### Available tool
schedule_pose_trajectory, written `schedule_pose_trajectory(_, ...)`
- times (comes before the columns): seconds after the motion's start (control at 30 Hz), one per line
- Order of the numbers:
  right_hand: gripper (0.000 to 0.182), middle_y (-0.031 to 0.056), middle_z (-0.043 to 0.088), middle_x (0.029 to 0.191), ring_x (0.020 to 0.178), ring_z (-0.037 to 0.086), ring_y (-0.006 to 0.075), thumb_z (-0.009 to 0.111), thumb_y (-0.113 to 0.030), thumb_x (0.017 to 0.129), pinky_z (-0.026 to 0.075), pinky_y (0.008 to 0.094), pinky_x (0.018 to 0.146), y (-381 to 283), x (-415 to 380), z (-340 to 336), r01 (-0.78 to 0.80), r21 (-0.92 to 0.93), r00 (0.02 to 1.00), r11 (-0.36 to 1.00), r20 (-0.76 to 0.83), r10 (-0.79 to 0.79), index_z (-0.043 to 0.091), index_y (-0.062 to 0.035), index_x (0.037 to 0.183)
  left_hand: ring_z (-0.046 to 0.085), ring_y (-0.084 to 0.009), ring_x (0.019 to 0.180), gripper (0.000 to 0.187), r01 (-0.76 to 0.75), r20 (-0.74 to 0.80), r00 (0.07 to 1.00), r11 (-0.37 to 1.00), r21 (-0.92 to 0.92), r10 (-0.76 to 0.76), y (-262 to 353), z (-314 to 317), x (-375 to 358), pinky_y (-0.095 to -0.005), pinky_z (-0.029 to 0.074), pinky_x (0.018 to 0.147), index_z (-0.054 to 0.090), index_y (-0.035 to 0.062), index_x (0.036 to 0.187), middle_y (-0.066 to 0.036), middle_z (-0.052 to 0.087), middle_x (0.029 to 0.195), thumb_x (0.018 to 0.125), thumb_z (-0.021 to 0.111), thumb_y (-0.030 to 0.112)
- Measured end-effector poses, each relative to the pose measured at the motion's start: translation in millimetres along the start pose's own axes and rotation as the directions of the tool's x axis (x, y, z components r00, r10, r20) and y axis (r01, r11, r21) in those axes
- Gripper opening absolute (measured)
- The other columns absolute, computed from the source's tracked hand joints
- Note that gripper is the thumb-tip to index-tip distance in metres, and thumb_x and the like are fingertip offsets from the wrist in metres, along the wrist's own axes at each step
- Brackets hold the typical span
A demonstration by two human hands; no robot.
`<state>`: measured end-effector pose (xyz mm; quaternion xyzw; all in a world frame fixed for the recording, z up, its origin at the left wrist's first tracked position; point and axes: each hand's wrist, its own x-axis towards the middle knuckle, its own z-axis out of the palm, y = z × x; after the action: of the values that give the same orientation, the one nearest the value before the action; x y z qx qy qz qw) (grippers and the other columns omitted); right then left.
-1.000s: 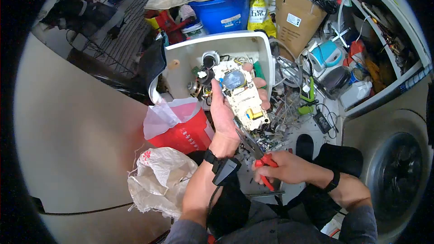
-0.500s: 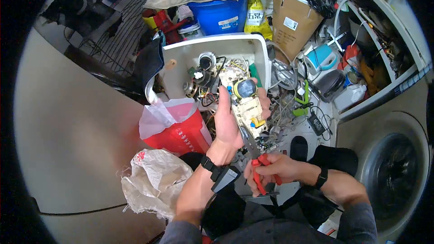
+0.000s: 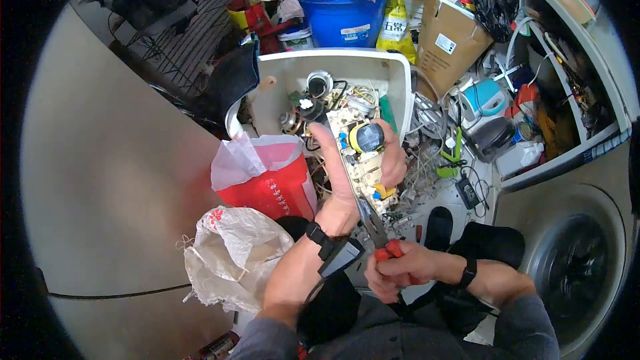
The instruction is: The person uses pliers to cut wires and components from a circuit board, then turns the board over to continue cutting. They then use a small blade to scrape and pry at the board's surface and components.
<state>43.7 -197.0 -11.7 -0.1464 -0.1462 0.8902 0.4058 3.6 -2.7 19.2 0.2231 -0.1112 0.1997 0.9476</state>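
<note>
My left hand grips a cream circuit board by its edges, thumb on the left and fingers curled round the right. A large yellow-wrapped coil with a dark top stands on the board, and a smaller yellow part sits near its lower end. In my right hand are red-handled pliers with long grey jaws, pointing up at the lower edge of the board. My fingers cover most of the handles. The board is held over the front of a white bin containing motors and wires.
Left of my hands stand a red bag and a white woven sack. Cables, a black adapter and a green-handled tool lie at the right. A blue bucket and a cardboard box are behind the bin.
The pliers' handles, spread apart before, have come together in my right hand. The board remains in my left hand, whose fingers have shifted along its right side. The whole view has moved slightly.
</note>
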Motion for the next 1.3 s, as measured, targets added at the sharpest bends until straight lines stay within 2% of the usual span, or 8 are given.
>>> schedule_pose_trajectory(0.07,0.027,0.0106,0.057,0.078,0.070,0.059,0.0227,0.058,-0.023,0.103,0.046,0.0335,0.064,-7,7,8,-0.015,-0.255,0.970,0.967,-0.238,-0.048,0.057,-0.0012,0.087,0.041,-0.0164,0.042,0.095,-0.064,-0.148,0.987,0.998,0.021,0.067,1,4,2,-0.0304,0.031,0.041,0.061,0.0069,0.092,-0.005,0.050,0.056,0.088,0.022,0.093)
schedule_pose_trajectory(0.5,0.037,0.0023,0.059,0.066,0.060,0.056,0.0140,0.060,-0.035,0.103,0.047,0.0320,0.059,-15,10,-4,-0.197,-0.715,0.757,0.670,-0.546,-0.360,0.059,-0.0051,0.080,0.043,-0.0139,0.044,0.072,-0.041,-0.545,0.800,0.929,0.369,0.252,8,-3,0,-0.0285,0.036,0.044,0.050,0.0146,0.079,0.001,0.043,0.054,0.097,0.032,0.081)
schedule_pose_trajectory(0.77,0.025,0.0239,0.068,0.082,0.082,0.066,0.0471,0.062,-0.024,0.100,0.052,0.0553,0.074,-23,7,-12,-0.527,-0.846,0.497,-0.080,-0.230,-0.837,0.059,-0.0001,0.096,0.047,-0.0180,0.048,0.080,-0.121,-0.515,0.789,0.907,0.404,0.335,10,-11,0,-0.0307,0.038,0.046,0.054,0.0143,0.080,-0.003,0.046,0.056,0.093,0.026,0.088)
schedule_pose_trajectory(1.0,0.025,0.0259,0.068,0.085,0.082,0.066,0.0479,0.062,-0.024,0.099,0.052,0.0555,0.073,-30,0,-8,-0.491,-0.871,0.584,-0.001,-0.329,-0.742,0.059,0.0004,0.098,0.048,-0.0203,0.051,0.083,-0.135,-0.485,0.833,0.948,0.287,0.265,10,-22,0,-0.0332,0.041,0.050,0.058,0.0100,0.087,-0.005,0.049,0.059,0.093,0.028,0.087)
schedule_pose_trajectory(1.1,0.028,0.0268,0.068,0.083,0.080,0.065,0.0499,0.062,-0.027,0.100,0.052,0.0561,0.072,-29,-2,-15,-0.479,-0.874,0.576,0.073,-0.377,-0.726,0.060,0.0011,0.098,0.053,-0.0196,0.062,0.075,-0.101,-0.275,0.951,0.982,0.157,0.142,6,-24,3,-0.0331,0.044,0.059,0.062,0.0065,0.106,-0.007,0.055,0.072,0.099,0.037,0.077)
schedule_pose_trajectory(1.2,0.033,0.0222,0.067,0.074,0.071,0.067,0.0432,0.060,-0.031,0.102,0.052,0.0515,0.068,-28,-8,-18,-0.446,-0.894,0.561,0.047,-0.320,-0.764,0.060,0.0019,0.096,0.050,-0.0176,0.076,0.057,-0.027,-0.334,0.930,0.937,0.349,0.151,3,-11,2,-0.0340,0.042,0.067,0.051,0.0034,0.138,-0.007,0.053,0.092,0.097,0.068,0.039)
schedule_pose_trajectory(1.27,0.033,0.0123,0.067,0.070,0.064,0.067,0.0303,0.060,-0.032,0.103,0.052,0.0434,0.063,-30,-12,-17,-0.326,-0.860,0.763,0.392,-0.484,-0.428,0.061,-0.0003,0.093,0.047,-0.0170,0.074,0.058,-0.039,-0.260,0.960,0.967,0.252,0.107,2,-17,1,-0.0334,0.041,0.066,0.051,0.0030,0.137,-0.006,0.051,0.089,0.095,0.070,0.037)
schedule_pose_trajectory(1.3,0.033,0.0123,0.067,0.070,0.064,0.067,0.0303,0.060,-0.032,0.103,0.052,0.0434,0.063,-30,-11,-12,-0.323,-0.861,0.766,0.392,-0.481,-0.426,0.061,-0.0003,0.093,0.045,-0.0163,0.073,0.058,-0.038,-0.181,0.981,0.987,0.154,0.066,3,-16,0,-0.0328,0.039,0.065,0.051,0.0027,0.136,-0.005,0.049,0.087,0.093,0.072,0.035)
